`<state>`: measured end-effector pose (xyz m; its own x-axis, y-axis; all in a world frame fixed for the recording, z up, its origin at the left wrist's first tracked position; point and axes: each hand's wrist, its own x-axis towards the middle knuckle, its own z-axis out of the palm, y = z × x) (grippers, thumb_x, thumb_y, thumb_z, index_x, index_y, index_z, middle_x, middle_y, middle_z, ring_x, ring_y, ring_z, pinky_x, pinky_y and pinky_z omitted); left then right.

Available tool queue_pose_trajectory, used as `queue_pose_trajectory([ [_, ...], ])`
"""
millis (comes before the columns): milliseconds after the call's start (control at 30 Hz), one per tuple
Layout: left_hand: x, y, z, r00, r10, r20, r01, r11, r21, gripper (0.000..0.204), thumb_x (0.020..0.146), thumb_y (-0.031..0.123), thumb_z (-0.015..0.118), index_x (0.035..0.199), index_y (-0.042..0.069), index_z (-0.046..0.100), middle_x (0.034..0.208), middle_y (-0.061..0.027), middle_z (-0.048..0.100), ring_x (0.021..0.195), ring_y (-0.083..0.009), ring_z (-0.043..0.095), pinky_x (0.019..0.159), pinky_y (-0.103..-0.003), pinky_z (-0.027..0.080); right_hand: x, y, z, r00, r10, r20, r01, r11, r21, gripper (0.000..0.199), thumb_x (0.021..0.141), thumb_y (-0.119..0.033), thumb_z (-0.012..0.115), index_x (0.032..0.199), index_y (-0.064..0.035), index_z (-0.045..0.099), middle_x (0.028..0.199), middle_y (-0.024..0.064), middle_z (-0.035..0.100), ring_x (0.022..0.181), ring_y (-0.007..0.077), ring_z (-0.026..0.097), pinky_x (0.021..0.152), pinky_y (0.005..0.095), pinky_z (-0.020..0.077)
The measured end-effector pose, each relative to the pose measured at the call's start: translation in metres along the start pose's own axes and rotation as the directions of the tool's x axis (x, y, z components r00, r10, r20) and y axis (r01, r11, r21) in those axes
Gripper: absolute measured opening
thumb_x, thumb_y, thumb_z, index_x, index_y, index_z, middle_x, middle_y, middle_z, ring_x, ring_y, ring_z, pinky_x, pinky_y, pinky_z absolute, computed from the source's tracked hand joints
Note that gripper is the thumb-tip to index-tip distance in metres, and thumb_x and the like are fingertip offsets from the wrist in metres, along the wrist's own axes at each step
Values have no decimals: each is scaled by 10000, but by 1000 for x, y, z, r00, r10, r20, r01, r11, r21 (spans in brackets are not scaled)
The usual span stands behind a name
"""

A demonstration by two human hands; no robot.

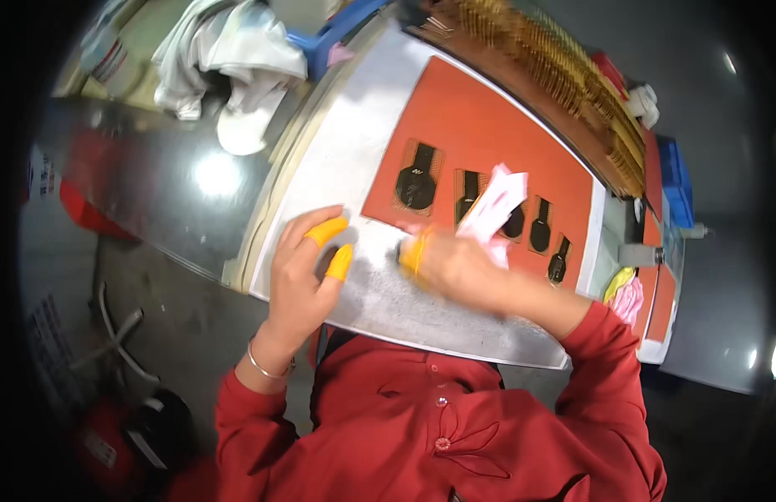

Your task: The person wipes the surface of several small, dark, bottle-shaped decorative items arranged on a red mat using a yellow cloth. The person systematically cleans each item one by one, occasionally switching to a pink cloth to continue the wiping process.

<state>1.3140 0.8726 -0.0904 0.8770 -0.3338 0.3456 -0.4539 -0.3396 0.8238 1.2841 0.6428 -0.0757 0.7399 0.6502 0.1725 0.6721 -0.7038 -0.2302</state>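
My left hand (300, 276) hovers over the near left part of the pale worktop (380, 293), thumb and index apart, both in yellow finger cots, and nothing between them. My right hand (459, 263) is closed and blurred by motion, with a yellow finger cot at its front. A crumpled pink-and-white cloth (498, 201) sticks out from its far side; the fingers' exact hold on it is hidden. Beyond the hands lies an orange-red mat (480, 109) bearing several black paddle-shaped pieces (416, 188) on gold-patterned backings. The cloth partly covers the middle ones.
A rack of densely packed gold-coloured pieces (564, 75) runs along the far edge. White cloths (237, 50) hang at the upper left beside a dark glossy surface (187, 167). At the right are a blue bin (676, 180) and a pink-and-yellow cloth (626, 297).
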Motion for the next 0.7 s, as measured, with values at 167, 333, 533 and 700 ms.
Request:
queue_pose_trajectory([
  [167, -7, -6, 0, 992, -101, 77, 108, 988, -105, 464, 796, 27, 615, 1233, -36, 473, 1288, -180, 465, 1174, -302, 471, 987, -363, 370, -90, -70, -70, 947, 314, 66, -310, 839, 447, 99, 807, -104, 629, 854, -23, 595, 715, 115, 586, 679, 266, 610, 598, 362, 497],
  [333, 34, 53, 15, 962, 87, 259, -129, 980, 151, 712, 713, 112, 730, 1313, -38, 376, 1331, -192, 419, 1231, -343, 404, 1045, -405, 298, -189, -83, -140, 155, 887, 434, -737, -189, 648, 87, 817, -85, 650, 862, -11, 639, 757, 48, 634, 643, 100, 579, 595, 262, 476],
  [533, 77, 122, 146, 631, 374, 680, -533, 846, 29, 879, 567, 269, 844, 1261, -28, 392, 1356, -222, 368, 1248, -376, 356, 1020, -454, 303, -285, -50, -102, 142, 983, -117, -772, 184, 609, 96, 801, -73, 658, 861, -2, 631, 709, 80, 618, 588, 128, 544, 548, 282, 439],
  [700, 87, 126, 214, 495, 341, 799, -628, 776, 58, 904, 624, 384, 808, 1271, -75, 375, 1381, -247, 321, 1331, -379, 253, 1091, -504, 204, -279, -15, -67, 487, 798, -354, -706, 599, 378, 100, 786, -107, 670, 844, -37, 627, 767, 108, 634, 618, 273, 604, 548, 352, 470],
])
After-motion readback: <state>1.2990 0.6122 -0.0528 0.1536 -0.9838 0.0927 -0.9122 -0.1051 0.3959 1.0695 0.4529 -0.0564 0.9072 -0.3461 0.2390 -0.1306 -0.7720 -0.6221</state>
